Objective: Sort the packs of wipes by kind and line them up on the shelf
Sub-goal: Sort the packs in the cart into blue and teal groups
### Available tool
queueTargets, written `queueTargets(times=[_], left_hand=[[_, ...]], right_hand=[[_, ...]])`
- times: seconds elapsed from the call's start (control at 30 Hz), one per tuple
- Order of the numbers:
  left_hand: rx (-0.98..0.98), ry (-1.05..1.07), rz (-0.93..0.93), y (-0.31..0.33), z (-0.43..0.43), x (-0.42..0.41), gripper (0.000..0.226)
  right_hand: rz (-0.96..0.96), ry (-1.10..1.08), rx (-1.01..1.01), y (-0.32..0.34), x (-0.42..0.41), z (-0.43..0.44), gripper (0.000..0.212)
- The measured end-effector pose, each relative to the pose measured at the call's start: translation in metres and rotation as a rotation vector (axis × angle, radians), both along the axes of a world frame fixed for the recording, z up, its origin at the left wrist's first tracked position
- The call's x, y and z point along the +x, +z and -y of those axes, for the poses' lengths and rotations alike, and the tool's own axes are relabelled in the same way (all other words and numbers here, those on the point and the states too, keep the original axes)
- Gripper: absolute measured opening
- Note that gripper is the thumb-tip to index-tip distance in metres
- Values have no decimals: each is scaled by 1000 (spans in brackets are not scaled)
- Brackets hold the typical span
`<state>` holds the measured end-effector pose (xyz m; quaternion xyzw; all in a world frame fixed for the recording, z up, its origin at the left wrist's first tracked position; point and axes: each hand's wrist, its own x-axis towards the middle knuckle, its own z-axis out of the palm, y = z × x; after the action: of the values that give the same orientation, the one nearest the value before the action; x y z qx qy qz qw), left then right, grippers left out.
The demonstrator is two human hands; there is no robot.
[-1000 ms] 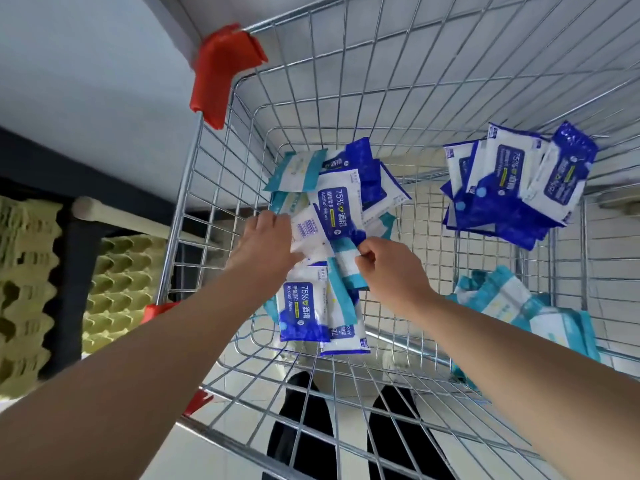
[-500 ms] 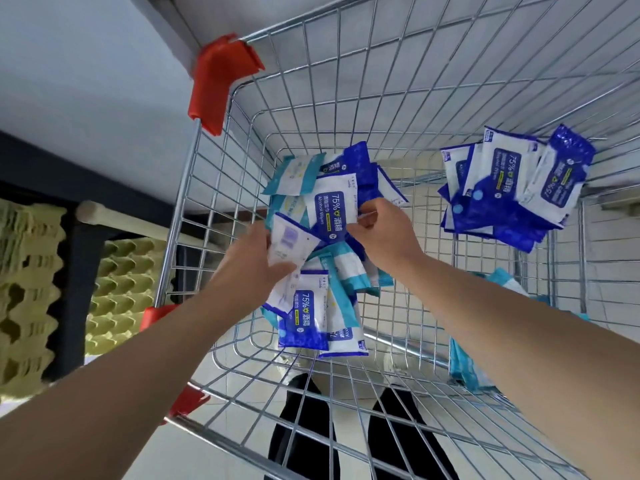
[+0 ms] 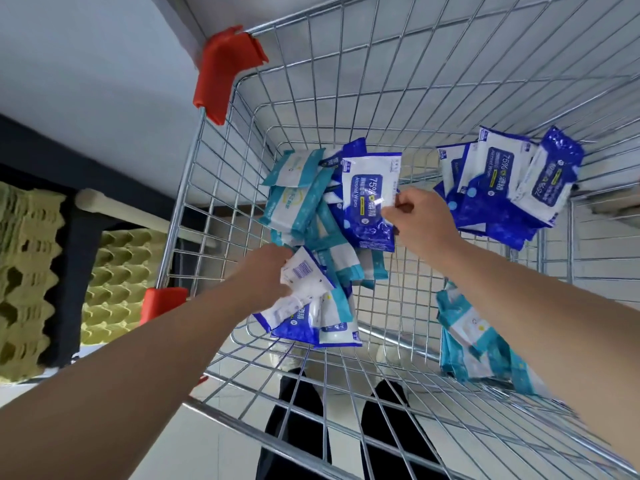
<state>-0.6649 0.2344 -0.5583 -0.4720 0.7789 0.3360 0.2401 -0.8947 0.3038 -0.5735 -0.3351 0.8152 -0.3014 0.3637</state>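
Note:
A mixed heap of blue and teal wipe packs (image 3: 311, 216) lies in the middle of a wire shopping cart (image 3: 346, 81). My right hand (image 3: 412, 220) pinches the edge of a dark blue 75% alcohol wipes pack (image 3: 369, 199), lifted off the heap. My left hand (image 3: 266, 275) grips a white pack with a barcode (image 3: 304, 275) on top of a bunch of packs (image 3: 311, 320). A stack of dark blue packs (image 3: 512, 188) lies at the right. Teal packs (image 3: 474, 337) lie under my right forearm.
The cart has red plastic corner guards (image 3: 225, 71). Left of the cart stand stacks of yellow-green egg trays (image 3: 117, 282) beside a dark post. My legs in dark trousers (image 3: 304, 427) show through the cart's wire floor, over a pale tiled floor.
My right hand has moved up and right, pulling the dark blue pack off the heap. My left hand took a white barcode pack and drew back toward me.

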Motion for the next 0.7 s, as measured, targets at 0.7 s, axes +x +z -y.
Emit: queueTargets(times=[0.7], left_hand=[[-34, 180, -169, 14, 27, -12, 17]], right_hand=[[31, -129, 28, -5, -6, 18, 13]])
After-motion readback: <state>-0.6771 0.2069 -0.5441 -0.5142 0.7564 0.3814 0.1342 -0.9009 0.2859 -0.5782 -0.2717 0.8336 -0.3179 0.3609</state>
